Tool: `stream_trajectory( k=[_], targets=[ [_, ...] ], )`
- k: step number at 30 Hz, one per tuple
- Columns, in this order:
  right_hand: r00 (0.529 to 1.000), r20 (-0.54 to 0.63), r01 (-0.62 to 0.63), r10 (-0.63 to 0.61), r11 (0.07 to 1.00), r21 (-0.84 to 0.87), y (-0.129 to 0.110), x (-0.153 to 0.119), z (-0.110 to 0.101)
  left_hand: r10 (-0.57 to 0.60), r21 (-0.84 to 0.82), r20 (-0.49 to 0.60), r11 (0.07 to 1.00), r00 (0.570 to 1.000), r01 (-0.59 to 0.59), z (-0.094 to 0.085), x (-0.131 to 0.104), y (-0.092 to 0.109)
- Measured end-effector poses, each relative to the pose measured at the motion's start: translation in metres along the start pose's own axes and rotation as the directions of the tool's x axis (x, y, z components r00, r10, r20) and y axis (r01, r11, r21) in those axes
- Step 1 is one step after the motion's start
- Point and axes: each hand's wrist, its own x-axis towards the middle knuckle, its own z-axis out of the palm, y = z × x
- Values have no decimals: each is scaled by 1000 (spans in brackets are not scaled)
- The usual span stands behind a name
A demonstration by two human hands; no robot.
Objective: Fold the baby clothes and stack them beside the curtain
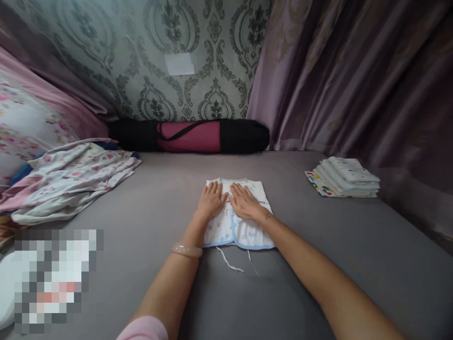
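A small white baby shirt (220, 232) with blue trim and a faint blue print lies flat on the grey bed sheet (152, 203). My left hand (212, 198) rests palm down on its upper left part, fingers stretched out. Beside it, my right hand (244, 200) presses flat on the upper right part, fingers also extended. The two thumbs are close together near the shirt's middle. White tie strings (230, 262) trail from the lower hem onto the sheet. The hands cover much of the shirt's upper front.
Folded cloths (348, 177) are stacked at the right. A loose heap of printed clothes (85, 170) lies at the left, above a blurred-out patch (56, 278). Against the patterned wall sits a black and maroon bolster-shaped bag (191, 137). Purple curtains (318, 71) hang at the right.
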Motion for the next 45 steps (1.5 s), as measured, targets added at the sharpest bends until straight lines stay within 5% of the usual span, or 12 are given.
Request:
stream_trajectory(
  k=[15,20,23,26,32,35,40,45],
  targets=[
    [990,0,-138,138,990,-8,25,-19,-3,-63,-89,-21,994,998,61,10,3,-18],
    [982,112,-164,150,978,129,36,-15,-21,-59,-249,34,966,998,66,-1,-1,-26],
    [989,15,-149,148,983,108,47,-14,-29,-67,-350,54,933,996,82,-7,-7,-36],
    [991,-46,-125,126,992,20,56,-16,-20,-39,-317,50,947,998,53,-6,-14,-41],
    [990,40,-135,135,991,-2,66,-14,-6,35,-165,-67,985,997,-45,3,-20,-39],
    [981,96,-171,167,985,27,61,-8,-19,-1,-186,-136,982,991,-24,3,-22,-36],
    [996,-74,-41,42,999,15,33,9,-26,-66,-252,-153,967,986,25,-2,-25,-33],
    [996,83,13,-15,1000,27,22,16,-8,-86,-281,-178,959,980,33,-3,-27,-35]
  ],
)
